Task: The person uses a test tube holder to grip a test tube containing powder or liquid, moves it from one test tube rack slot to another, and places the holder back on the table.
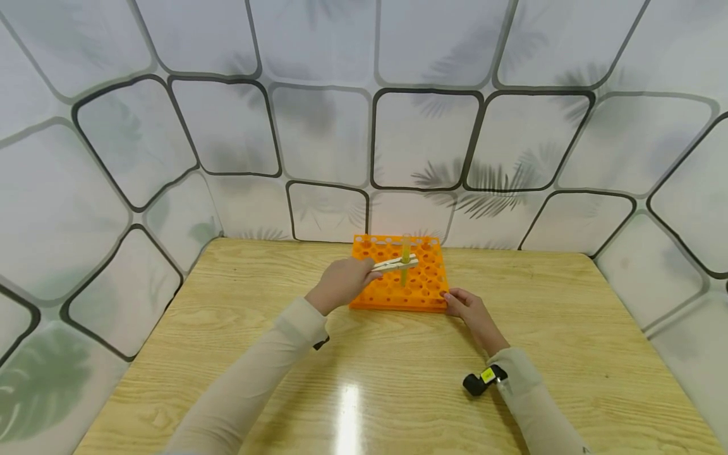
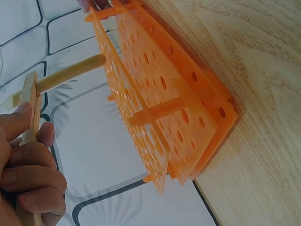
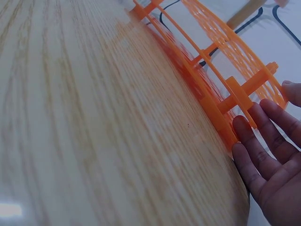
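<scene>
My left hand (image 1: 342, 282) grips the handle of a wooden test tube clamp (image 1: 391, 264). Held in the clamp's jaws is a glass test tube (image 1: 404, 276) with yellow contents, standing nearly upright over an orange test tube rack (image 1: 373, 295). In the left wrist view the lower end of the tube (image 2: 70, 74) comes right at the rack's perforated top plate. At the rack's front right corner, my right hand (image 1: 467, 311) holds its edge. The right wrist view has the thumb by the top plate and the fingers (image 3: 257, 155) against the lower tiers.
The rack stands near the back of a wood-grain table (image 1: 398, 366), close to a patterned curtain (image 1: 318, 133) that hangs behind and on both sides. Wrist cameras (image 1: 483, 379) are strapped to the sleeves.
</scene>
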The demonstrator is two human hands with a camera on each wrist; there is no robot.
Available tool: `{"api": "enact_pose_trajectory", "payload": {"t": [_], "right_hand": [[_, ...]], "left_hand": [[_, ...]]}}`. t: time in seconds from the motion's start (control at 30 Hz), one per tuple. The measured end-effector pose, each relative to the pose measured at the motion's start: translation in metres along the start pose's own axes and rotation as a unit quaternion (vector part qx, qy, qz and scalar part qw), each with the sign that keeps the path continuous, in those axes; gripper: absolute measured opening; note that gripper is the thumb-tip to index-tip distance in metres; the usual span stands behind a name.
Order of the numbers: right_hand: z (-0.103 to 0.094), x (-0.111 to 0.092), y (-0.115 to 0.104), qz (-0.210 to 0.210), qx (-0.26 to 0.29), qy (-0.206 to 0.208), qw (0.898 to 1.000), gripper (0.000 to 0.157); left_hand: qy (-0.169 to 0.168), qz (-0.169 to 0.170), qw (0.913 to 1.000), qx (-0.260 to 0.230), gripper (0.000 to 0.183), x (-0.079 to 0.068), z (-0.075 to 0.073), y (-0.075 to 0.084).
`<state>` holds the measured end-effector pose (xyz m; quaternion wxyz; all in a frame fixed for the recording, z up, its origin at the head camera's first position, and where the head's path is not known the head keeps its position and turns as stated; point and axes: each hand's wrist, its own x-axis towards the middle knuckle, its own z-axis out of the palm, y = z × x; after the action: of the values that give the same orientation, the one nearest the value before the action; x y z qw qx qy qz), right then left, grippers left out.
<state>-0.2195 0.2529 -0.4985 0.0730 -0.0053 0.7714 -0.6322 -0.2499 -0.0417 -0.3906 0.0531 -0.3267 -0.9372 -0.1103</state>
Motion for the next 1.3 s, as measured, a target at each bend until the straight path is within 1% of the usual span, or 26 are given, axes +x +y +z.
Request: {"api": "enact_pose_trajectory", "payload": {"t": [0.23,0.57,0.77,1.03,1.3], "right_hand": [[-0.0003,0.0003,0.0002,0.002,-0.001,0.001,1.000,0.049],[0.0001,-0.0015,-0.0034,-0.003,-0.005,-0.002,1.000,0.049],[0.0000,-0.0006,-0.0006,-0.005,0.000,0.000,1.000,0.049],[0.0003,-0.0003,0.0006,-0.007,0.006,-0.001,1.000,0.049],[0.0000,0.0002,0.0016,-0.006,0.002,0.000,1.000,0.049]], "left_hand": [[-0.001,0.004,1.0000,-0.003,0.032,0.0002,0.0009,0.0018],[-0.002,0.007,1.0000,0.006,0.034,0.0020,0.0025,0.0046],[-0.004,0.008,0.9999,0.007,0.033,0.0021,0.0047,0.0053],[-0.016,0.004,0.9998,0.007,0.033,0.0021,0.0057,0.0066],[-0.010,0.012,0.9998,0.008,0.033,-0.0008,0.0068,0.0076]]}}
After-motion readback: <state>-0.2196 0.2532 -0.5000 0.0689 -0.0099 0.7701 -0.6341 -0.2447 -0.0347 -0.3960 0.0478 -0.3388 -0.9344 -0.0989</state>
